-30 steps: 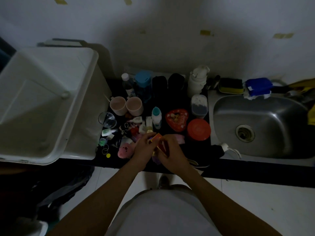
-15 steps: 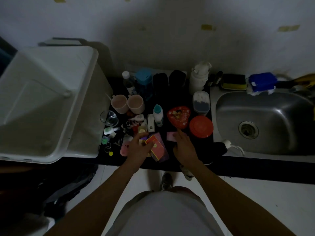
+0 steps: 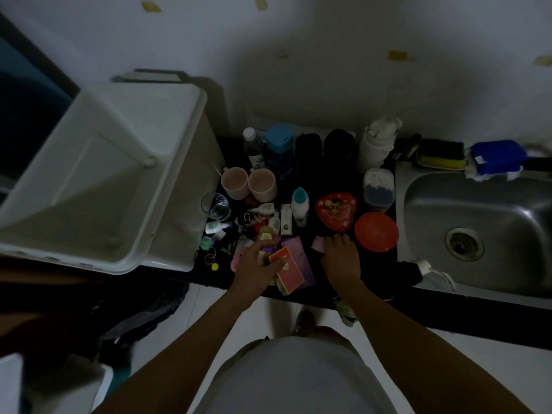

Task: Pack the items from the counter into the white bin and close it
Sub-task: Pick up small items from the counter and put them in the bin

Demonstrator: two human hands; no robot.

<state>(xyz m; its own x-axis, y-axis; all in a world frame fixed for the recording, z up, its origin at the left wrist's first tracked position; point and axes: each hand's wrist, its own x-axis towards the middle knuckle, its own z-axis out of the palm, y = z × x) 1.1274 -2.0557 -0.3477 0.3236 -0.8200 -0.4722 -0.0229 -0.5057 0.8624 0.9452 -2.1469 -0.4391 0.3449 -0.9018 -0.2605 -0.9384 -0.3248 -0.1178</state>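
While both hands work the near edge of the counter (image 3: 316, 177), the bin (image 3: 119, 130) sits open and tilted at 9 o'clock of the clutter, just beside the counter's left end. Left hand (image 3: 257, 264) is at 6 o'clock of the pile, thumb laid on the near-left corner of the red box (image 3: 288, 271), fingers bent forward over small stuff near a yellow bottle (image 3: 265, 233); cannot tell if it actually grasps the box or just rests on it. Red box lies skewed on top of a purple box (image 3: 294, 248). Right hand (image 3: 342, 259) is at 3 o'clock of the red box, palm down, fingers fairly straight, released, tips touching a pink packet (image 3: 317, 242). Heart tin (image 3: 336, 212) at 12 o'clock of the right hand, red lid (image 3: 376, 236) at 2 o'clock of it, near but apart. Two cups (image 3: 263, 185) upright side by side at 11 o'clock of the pile, glass (image 3: 216, 206) at their 7 o'clock, next to the bin wall. Teal-cap bottle (image 3: 299, 206) upright between cups and tin. Back row at 12 o'clock: blue-lid bottle (image 3: 279, 144), white jug (image 3: 378, 144), tub (image 3: 378, 188) in front of the jug. Sink (image 3: 448, 201) at 3 o'clock, sponge (image 3: 442, 155) and blue cloth (image 3: 497, 158) behind it
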